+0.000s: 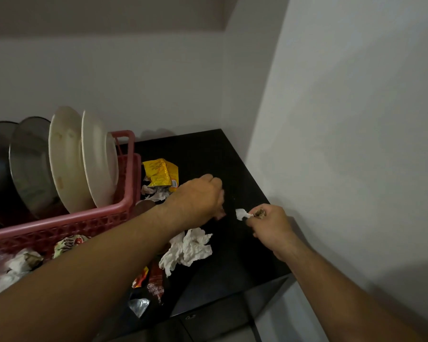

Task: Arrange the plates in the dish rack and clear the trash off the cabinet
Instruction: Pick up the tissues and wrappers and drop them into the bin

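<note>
Two cream plates [69, 156] stand upright in the pink dish rack [124, 206], next to dark pans [27, 164]. On the black cabinet top [232, 243] lie a yellow wrapper [162, 175], a crumpled white tissue [190, 248] and red-brown snack wrappers [153, 285]. My left hand [198, 198] reaches over the trash with its fingers curled down onto the cabinet top; what they pinch is hidden. My right hand [269, 223] is closed on small scraps, a white paper bit [241, 214] and a brownish piece sticking out of the fist.
White walls close in behind and on the right of the cabinet. More crumpled paper and wrappers [22, 262] lie at the rack's front left. The cabinet's front edge and a door with a knob [190, 317] sit below.
</note>
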Action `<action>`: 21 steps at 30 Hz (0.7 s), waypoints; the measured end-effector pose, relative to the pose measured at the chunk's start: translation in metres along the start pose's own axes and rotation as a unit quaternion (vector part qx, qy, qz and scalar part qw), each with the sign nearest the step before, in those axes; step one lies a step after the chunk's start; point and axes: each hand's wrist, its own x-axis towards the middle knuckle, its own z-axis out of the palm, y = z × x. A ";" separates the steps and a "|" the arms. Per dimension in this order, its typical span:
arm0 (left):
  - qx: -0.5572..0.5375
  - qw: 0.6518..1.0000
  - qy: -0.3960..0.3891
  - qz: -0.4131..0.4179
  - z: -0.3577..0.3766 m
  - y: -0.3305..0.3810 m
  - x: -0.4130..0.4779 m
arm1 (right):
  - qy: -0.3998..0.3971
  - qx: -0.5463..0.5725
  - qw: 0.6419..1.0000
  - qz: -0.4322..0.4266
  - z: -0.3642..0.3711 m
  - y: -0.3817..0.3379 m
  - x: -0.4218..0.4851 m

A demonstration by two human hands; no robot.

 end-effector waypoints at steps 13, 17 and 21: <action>0.082 0.978 -0.187 -0.033 0.007 0.014 -0.010 | -0.006 0.040 0.999 -0.005 -0.004 -0.008 -0.003; 0.120 0.970 -0.202 -0.066 0.018 0.018 -0.010 | -0.036 0.030 0.999 0.001 -0.006 -0.002 -0.004; 0.196 0.945 -0.244 -0.098 0.029 0.020 -0.005 | -0.002 -0.037 0.999 -0.026 -0.008 0.004 -0.007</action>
